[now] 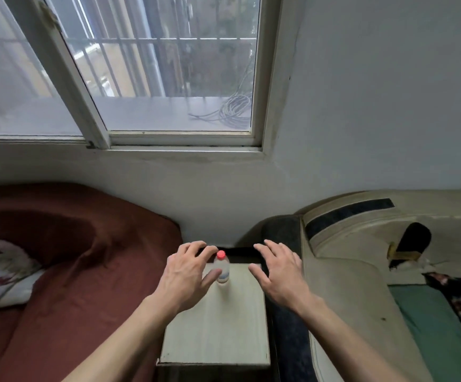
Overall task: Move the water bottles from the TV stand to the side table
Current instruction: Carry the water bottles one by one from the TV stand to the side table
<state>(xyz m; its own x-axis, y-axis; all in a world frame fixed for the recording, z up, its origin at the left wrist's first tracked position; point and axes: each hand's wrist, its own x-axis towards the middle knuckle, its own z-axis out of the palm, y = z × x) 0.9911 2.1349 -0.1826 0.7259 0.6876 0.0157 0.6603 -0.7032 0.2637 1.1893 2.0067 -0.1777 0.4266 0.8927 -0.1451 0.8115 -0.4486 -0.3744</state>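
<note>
bottle: red-capped water bottle [222, 268] standing upright on side table [218, 334], far end
left hand [186, 274]: fingers spreading loosely, thumb just beside bottle
right hand [280, 272]: hovering splayed, apart from bottle

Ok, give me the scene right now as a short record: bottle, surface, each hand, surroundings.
bottle: one clear water bottle with a red cap, upright
surface: pale side table, bottle near its far end
left hand: fingers spread around the bottle, thumb at its side; firm grip cannot be told
right hand: open, holds nothing, hovers right of the bottle
surroundings: red-brown cover at left, cream sofa at right, window above
</note>
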